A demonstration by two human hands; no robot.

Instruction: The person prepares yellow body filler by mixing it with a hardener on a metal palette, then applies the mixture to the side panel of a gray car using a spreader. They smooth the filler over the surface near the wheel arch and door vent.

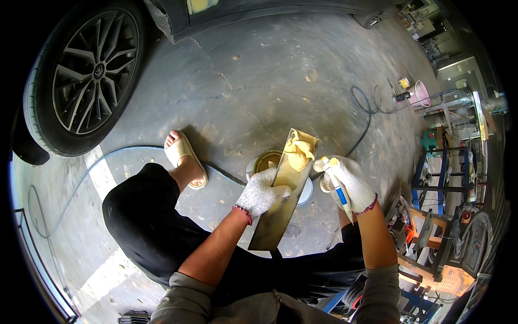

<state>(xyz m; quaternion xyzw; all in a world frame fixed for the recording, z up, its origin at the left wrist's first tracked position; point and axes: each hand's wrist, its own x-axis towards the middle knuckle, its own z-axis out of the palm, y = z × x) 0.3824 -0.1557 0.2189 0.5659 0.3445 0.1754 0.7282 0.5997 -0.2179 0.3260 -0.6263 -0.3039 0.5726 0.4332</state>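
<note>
Yellow putty sits on a flat board gripped by the gloved left hand; the right hand (gloved too) clasps a blue-banded white tube.

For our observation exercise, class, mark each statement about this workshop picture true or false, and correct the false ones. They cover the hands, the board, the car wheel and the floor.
1. The left hand holds a long flat board. True.
2. The board's surface is completely bare. False: yellow paste lies on its end farther from the person.
3. The right hand holds a white-and-blue tube. True.
4. Both hands are ungloved. False: each wears a pale glove.
5. A car wheel stands at the picture's upper left. True.
6. Both feet are out of view. False: a foot in a cream sandal shows on the floor.
</note>
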